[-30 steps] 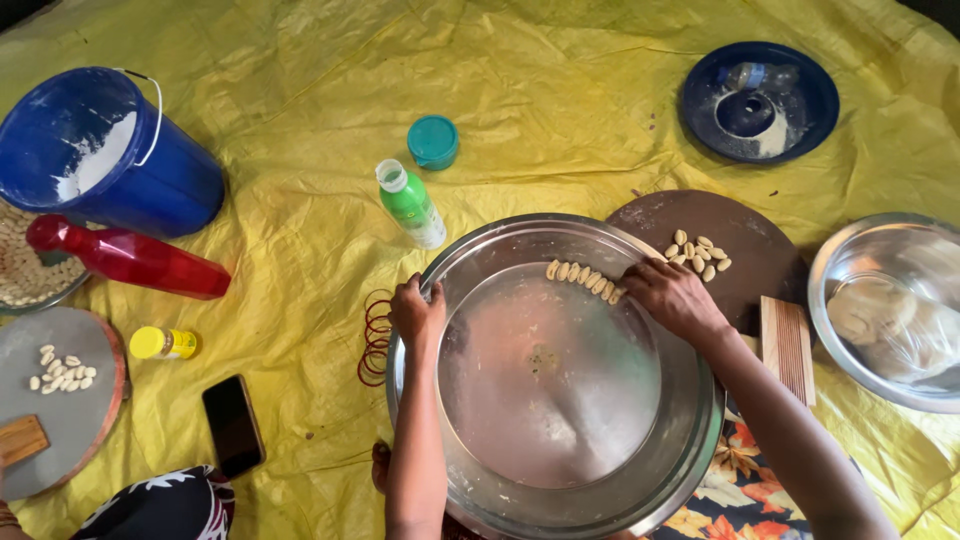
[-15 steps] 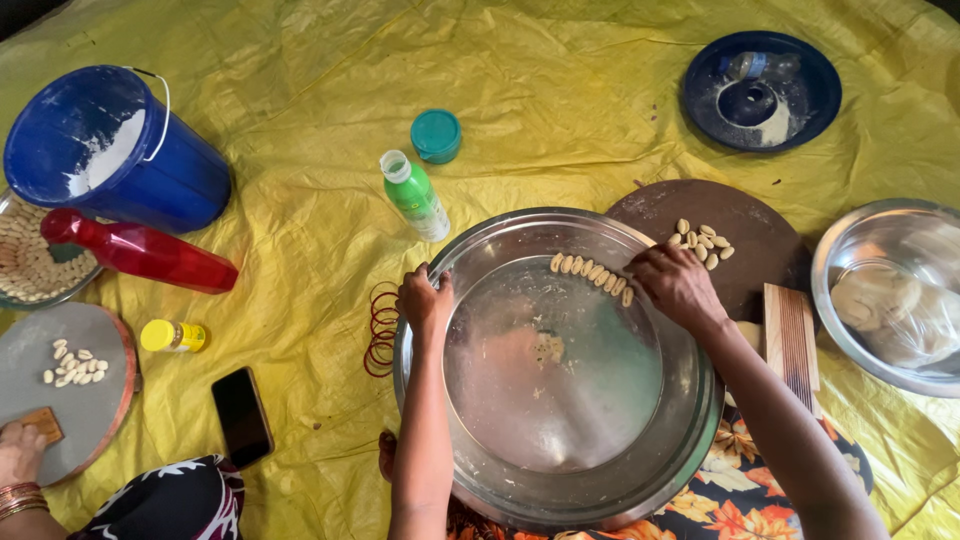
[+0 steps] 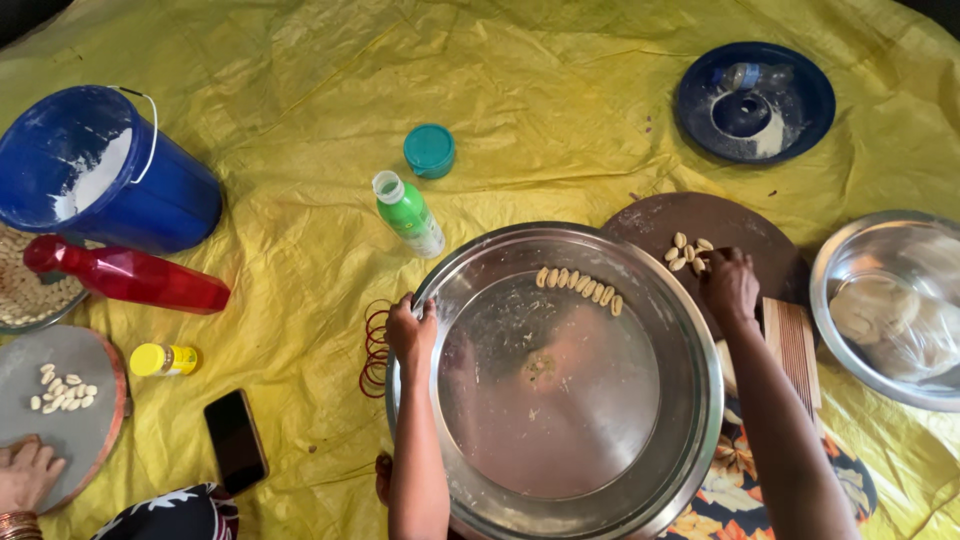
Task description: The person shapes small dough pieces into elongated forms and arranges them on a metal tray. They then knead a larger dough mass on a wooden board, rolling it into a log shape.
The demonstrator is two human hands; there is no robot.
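Right hand moved off basin onto dough pieces

A blue bucket stands far left on the yellow sheet, a red bottle just near it. A teal lid lies beside a green bottle. A phone lies near left, a blue plate far right.

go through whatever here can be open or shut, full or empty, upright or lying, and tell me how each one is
green bottle: lying, cap off.
teal cap: loose on the sheet.
red bottle: lying on its side.
blue bucket: open, white powder inside.
steel basin: nearly empty, row of dough pieces inside.
left hand: gripping the basin's rim.
right hand: on the round board's dough pieces.
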